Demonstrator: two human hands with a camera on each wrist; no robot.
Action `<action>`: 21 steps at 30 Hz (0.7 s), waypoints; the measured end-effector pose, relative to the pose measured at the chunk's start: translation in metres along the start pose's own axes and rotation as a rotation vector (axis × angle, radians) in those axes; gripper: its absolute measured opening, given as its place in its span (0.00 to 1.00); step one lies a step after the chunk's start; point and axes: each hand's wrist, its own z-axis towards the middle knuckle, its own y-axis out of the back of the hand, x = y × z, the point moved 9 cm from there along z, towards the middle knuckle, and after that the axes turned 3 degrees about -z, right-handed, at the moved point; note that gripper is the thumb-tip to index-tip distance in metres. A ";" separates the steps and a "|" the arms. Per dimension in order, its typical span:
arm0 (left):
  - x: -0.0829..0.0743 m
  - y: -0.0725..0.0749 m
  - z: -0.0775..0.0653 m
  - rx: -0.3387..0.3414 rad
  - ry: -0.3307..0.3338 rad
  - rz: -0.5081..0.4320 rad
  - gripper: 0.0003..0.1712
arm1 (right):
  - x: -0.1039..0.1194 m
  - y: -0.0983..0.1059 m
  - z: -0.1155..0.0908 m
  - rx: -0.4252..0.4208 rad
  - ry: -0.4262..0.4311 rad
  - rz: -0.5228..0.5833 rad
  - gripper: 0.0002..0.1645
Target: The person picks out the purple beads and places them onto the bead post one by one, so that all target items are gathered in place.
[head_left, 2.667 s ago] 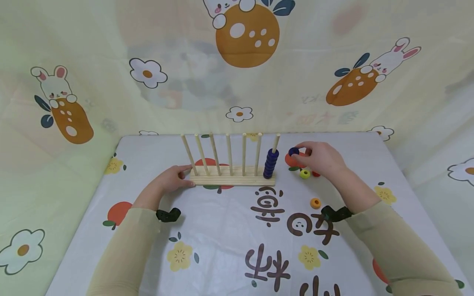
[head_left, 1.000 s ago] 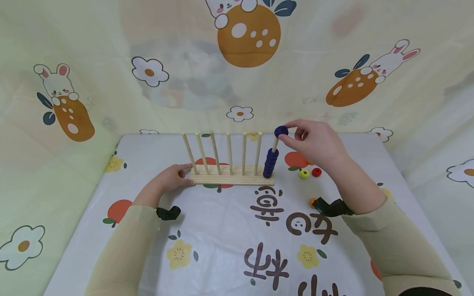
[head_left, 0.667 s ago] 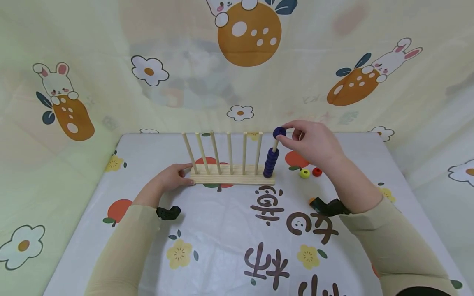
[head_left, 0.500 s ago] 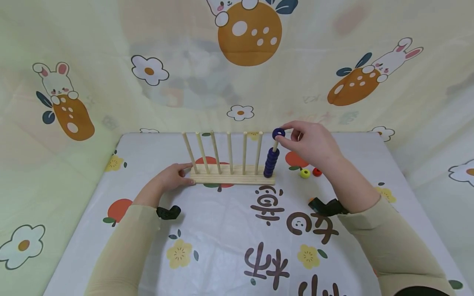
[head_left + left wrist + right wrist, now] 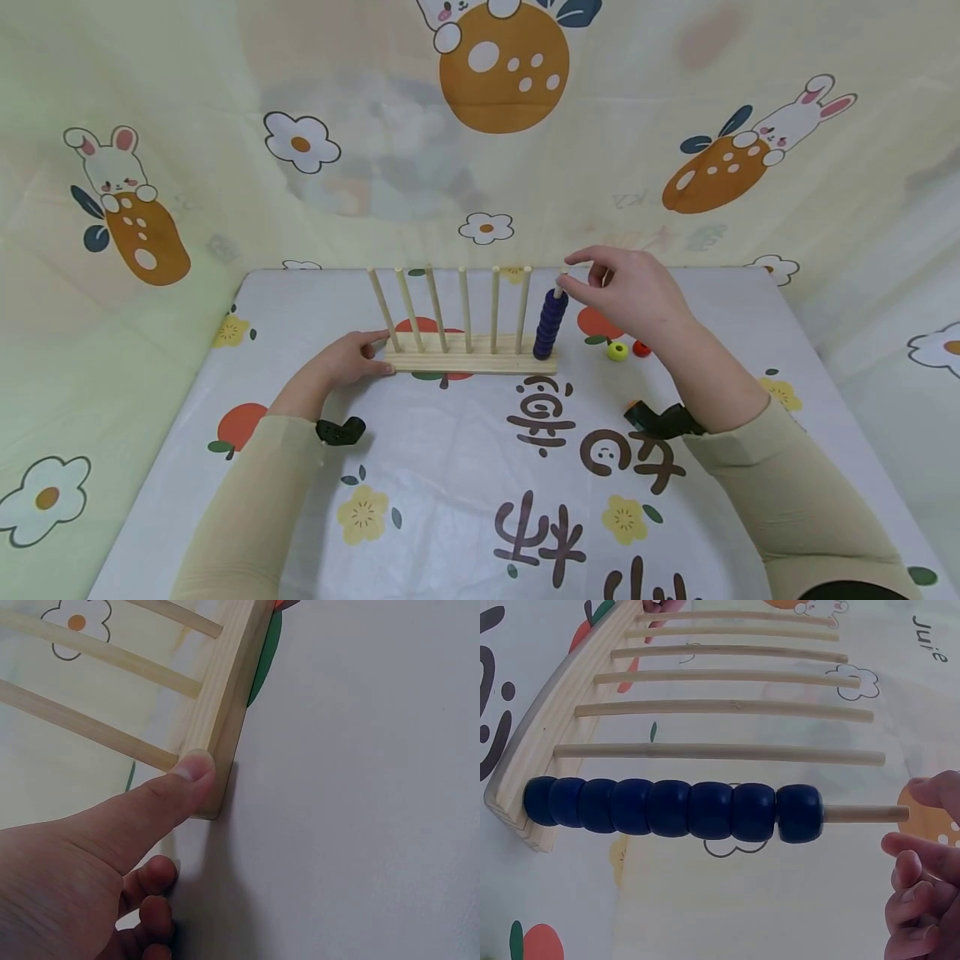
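Note:
A wooden peg stand (image 5: 471, 361) with a row of upright pegs stands toward the back of the table. My left hand (image 5: 347, 360) grips its left end, thumb on the front edge, as the left wrist view shows. Several dark blue beads (image 5: 551, 323) are stacked on the rightmost peg; the other pegs are bare. In the right wrist view, a slim gap separates the top blue bead (image 5: 799, 814) from the one beneath. My right hand (image 5: 630, 287) hovers at that peg's tip, thumb and index finger apart on either side, holding nothing.
Right of the stand, a yellow bead (image 5: 618, 352) and a red bead (image 5: 642, 348) lie on the printed tablecloth (image 5: 435, 467). An orange bead is mostly hidden behind the right wrist camera (image 5: 663, 419). A patterned curtain (image 5: 375, 192) rises behind the table.
My right hand carried a blue bead from the table to the rightmost peg and let it go; it slid down onto the stack. My left hand has stayed at the stand's end.

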 end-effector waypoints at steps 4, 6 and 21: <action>0.002 -0.001 0.001 -0.001 0.004 -0.001 0.45 | 0.001 0.000 0.000 -0.001 0.000 0.002 0.26; 0.002 -0.001 0.002 0.001 0.006 0.001 0.45 | 0.001 0.000 -0.001 -0.002 0.000 0.003 0.25; 0.002 -0.004 0.002 -0.049 -0.055 -0.009 0.45 | -0.013 -0.009 -0.013 -0.021 0.045 0.046 0.25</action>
